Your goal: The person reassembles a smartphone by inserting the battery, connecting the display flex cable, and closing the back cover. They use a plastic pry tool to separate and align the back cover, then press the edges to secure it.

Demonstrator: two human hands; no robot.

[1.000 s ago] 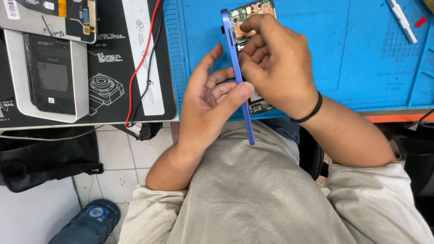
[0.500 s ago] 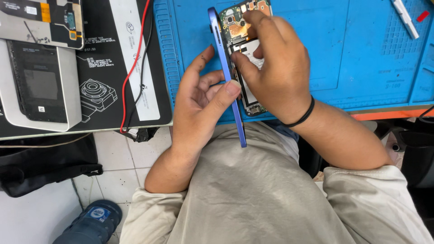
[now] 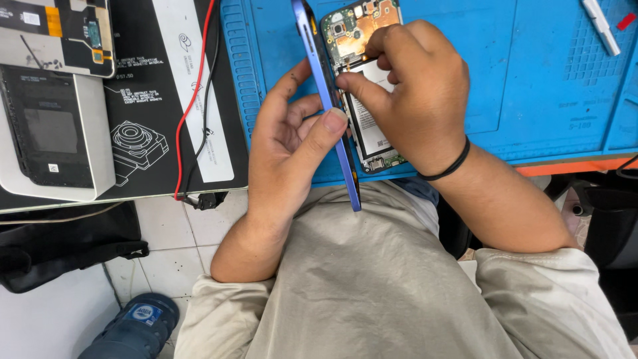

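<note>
Left hand (image 3: 286,143): we pinch the blue phone frame (image 3: 325,100) on edge, fingers closed.
Right hand (image 3: 412,86): at 3 o'clock, fingertips pinched on the opened phone body (image 3: 352,40).
Handling: light, stiff, likely fragile; grip edges.

One head-worn camera looks steeply down (close) over the blue mat (image 3: 545,100).

1 opened phone (image 3: 345,86), 2 hands (image 3: 292,143)

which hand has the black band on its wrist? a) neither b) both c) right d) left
c: the black band circles the wrist of the right hand, which works at the opened phone; the left hand, which props the blue phone frame, has a bare wrist.
</note>
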